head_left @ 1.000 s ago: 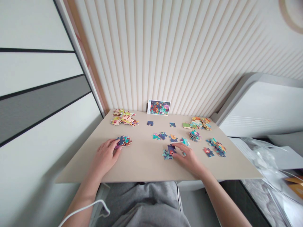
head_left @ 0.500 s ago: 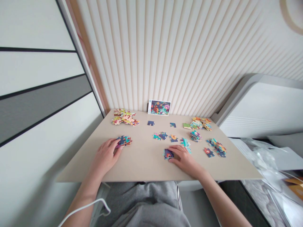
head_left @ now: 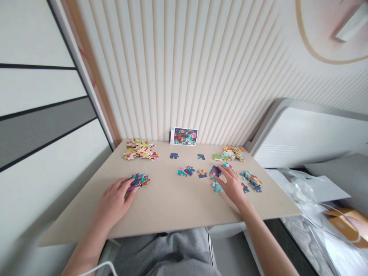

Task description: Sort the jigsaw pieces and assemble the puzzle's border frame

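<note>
My left hand [head_left: 116, 197] rests on the left of the tabletop, its thumb and fingers closed around a small stack of jigsaw pieces [head_left: 140, 179]. Dark blue, teal and brown show on that stack. At the right, my right hand [head_left: 233, 185] pinches a dark purple puzzle piece [head_left: 214, 171] between thumb and fingers. Teal puzzle pieces [head_left: 217, 188] lie just below it. My right hand partly covers a small pile [head_left: 227, 165] behind it. Left of it lie an orange-and-blue piece [head_left: 202, 174], a dark blue piece [head_left: 189, 171] and a teal piece [head_left: 181, 172].
A picture card [head_left: 184, 137] leans upright against the ribbed wall. Two dark blue pieces, one left [head_left: 174, 156] and one right [head_left: 201, 156], lie before it. Larger piles stand back left [head_left: 140, 150] and back right [head_left: 234, 153]; another pile [head_left: 253, 181] lies right of my right hand.
My right hand has moved right and away from me across the table, carrying the purple piece to the teal pieces. My left hand stays at its stack. The camera view has shifted.
</note>
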Available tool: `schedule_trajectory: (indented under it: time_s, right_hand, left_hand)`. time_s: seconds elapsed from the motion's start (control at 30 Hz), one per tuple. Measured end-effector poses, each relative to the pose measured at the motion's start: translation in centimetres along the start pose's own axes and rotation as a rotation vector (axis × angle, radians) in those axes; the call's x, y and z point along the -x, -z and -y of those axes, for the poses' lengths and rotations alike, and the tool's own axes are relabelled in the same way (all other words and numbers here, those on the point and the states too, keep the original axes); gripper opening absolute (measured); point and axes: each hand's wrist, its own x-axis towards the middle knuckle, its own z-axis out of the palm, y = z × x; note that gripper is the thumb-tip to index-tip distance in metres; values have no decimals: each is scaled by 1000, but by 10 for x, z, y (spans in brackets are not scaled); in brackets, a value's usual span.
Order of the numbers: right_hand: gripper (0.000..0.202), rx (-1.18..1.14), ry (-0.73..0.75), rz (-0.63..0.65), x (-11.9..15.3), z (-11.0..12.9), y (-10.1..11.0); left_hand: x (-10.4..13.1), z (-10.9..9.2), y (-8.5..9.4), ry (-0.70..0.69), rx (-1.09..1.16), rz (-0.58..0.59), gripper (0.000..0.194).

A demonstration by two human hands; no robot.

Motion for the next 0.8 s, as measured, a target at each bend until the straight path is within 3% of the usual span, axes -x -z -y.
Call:
schedule_trajectory:
  time_s: [0.1,0.2,0.33,0.53,0.7,0.8]
  right_hand:
    - [51,62,-109,-106,-10,-42,1]
    - [50,102,-195,-166,-15,-67,1]
    - [43,134,-240,-29,-14,-74,-5]
    - [42,106,-208,-124,-4,-42,-2]
    - [36,11,-119,63,21,3,-9]
    - [36,13,-119,118,30,14,-16]
  left_hand:
    - [0,0,0,1,-4,1,45]
    - [0,1,-1,1,-6,5,44]
    - [-1,0,0,4,6,-5,44]
    - [-1,-2,2,6,2,6,43]
    - [0,-1,1,6,-6,9,44]
    - [0,-1,0,0,-4,8,47]
